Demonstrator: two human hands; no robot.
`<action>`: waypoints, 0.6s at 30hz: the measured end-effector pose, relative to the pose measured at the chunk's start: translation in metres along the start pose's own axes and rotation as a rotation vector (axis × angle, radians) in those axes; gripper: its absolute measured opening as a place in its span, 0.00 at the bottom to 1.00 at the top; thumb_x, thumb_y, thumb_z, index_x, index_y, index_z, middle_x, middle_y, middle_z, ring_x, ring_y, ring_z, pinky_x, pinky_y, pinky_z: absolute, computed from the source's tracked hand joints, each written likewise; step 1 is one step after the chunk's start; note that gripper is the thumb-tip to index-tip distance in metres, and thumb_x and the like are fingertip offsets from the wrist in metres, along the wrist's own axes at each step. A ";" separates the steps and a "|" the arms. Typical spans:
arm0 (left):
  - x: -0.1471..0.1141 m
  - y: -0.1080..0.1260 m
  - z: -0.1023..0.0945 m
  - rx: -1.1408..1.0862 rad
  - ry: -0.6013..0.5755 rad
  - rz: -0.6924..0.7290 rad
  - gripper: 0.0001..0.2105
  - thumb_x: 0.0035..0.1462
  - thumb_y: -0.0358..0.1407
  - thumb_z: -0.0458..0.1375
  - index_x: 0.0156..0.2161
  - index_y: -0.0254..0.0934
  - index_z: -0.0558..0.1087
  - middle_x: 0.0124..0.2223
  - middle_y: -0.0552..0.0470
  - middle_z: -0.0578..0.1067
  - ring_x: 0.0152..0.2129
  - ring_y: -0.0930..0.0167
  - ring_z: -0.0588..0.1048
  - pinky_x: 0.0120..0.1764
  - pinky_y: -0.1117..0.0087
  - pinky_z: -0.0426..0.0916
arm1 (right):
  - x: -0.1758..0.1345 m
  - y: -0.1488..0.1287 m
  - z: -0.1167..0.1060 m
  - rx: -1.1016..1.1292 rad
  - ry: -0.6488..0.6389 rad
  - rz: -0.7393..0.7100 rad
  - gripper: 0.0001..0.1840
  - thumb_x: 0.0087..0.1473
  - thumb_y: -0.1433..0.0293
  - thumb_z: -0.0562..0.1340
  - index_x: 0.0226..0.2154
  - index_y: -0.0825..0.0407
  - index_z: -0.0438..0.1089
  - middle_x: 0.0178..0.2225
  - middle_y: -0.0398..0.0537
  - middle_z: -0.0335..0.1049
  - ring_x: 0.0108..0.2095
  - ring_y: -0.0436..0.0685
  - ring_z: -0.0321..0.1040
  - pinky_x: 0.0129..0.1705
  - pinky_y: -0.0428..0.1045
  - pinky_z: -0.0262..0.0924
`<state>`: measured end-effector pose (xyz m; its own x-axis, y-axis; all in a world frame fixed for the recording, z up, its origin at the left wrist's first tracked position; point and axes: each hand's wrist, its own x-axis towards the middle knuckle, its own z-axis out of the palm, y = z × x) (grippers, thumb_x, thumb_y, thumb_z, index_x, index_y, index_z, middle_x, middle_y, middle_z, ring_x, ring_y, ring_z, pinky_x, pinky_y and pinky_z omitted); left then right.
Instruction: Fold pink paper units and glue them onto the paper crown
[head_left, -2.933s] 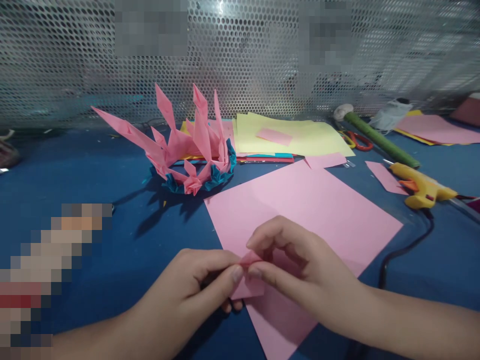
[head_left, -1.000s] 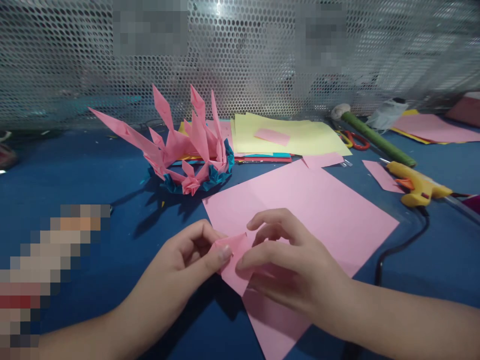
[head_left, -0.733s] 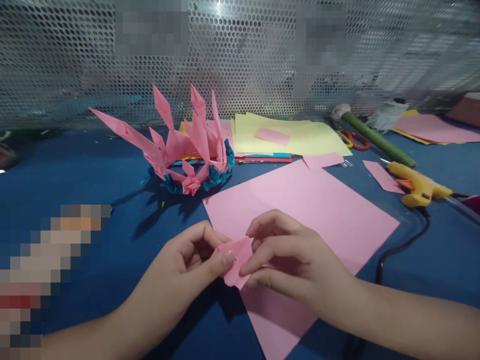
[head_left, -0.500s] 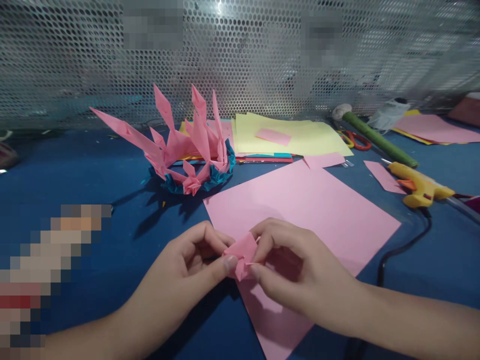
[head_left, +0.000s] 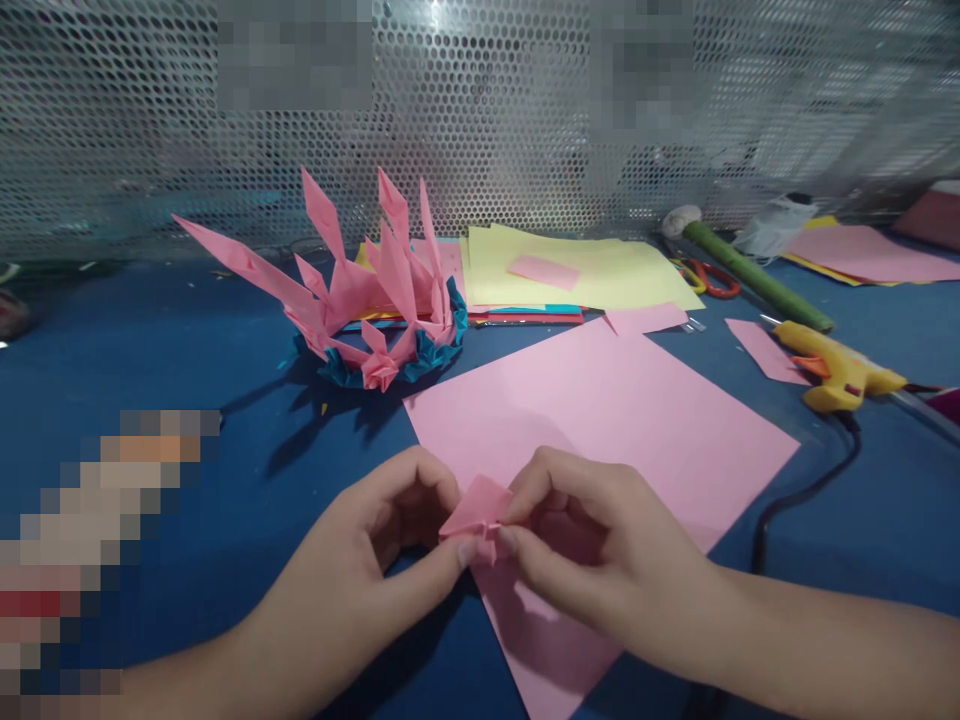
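Note:
A small folded pink paper piece [head_left: 480, 505] is pinched between my two hands, above the lower left edge of a large pink paper sheet [head_left: 607, 420]. My left hand [head_left: 382, 545] grips its left side, the thumb pressed on the lower front. With thumb and index finger, my right hand [head_left: 592, 545] pinches its right edge; the other fingers curl behind. Beyond my left hand stands a pink folded-paper crown [head_left: 330, 310] with tall pointed spikes and a crumpled blue paper rim [head_left: 439, 350].
Yellow sheets [head_left: 600, 270] lie stacked at the back, a pink strip [head_left: 544, 271] on top. To the right are a yellow glue gun [head_left: 836, 375] with a black cord [head_left: 765, 520], a green stick [head_left: 757, 275] and scissors [head_left: 716, 281]. A perforated metal panel [head_left: 480, 120] rises behind the blue table [head_left: 150, 350].
The folded pink piece has turned slightly between my fingers, and its upper flap shows more plainly. My left fingertips have shifted a little away from its top. Both hands keep hold.

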<state>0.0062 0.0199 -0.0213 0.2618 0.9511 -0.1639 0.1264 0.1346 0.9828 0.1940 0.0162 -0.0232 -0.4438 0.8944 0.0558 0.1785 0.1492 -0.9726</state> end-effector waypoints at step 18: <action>-0.013 -0.006 -0.009 0.195 -0.190 -0.033 0.09 0.55 0.34 0.59 0.26 0.39 0.66 0.26 0.59 0.66 0.25 0.72 0.64 0.28 0.73 0.61 | -0.002 0.002 -0.002 -0.152 -0.116 -0.179 0.07 0.57 0.76 0.58 0.40 0.53 0.66 0.33 0.48 0.73 0.33 0.53 0.72 0.34 0.46 0.66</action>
<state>-0.0060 0.0095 -0.0242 0.4268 0.8755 -0.2265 0.3145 0.0911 0.9449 0.1970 0.0150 -0.0247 -0.5767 0.7947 0.1894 0.2138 0.3706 -0.9038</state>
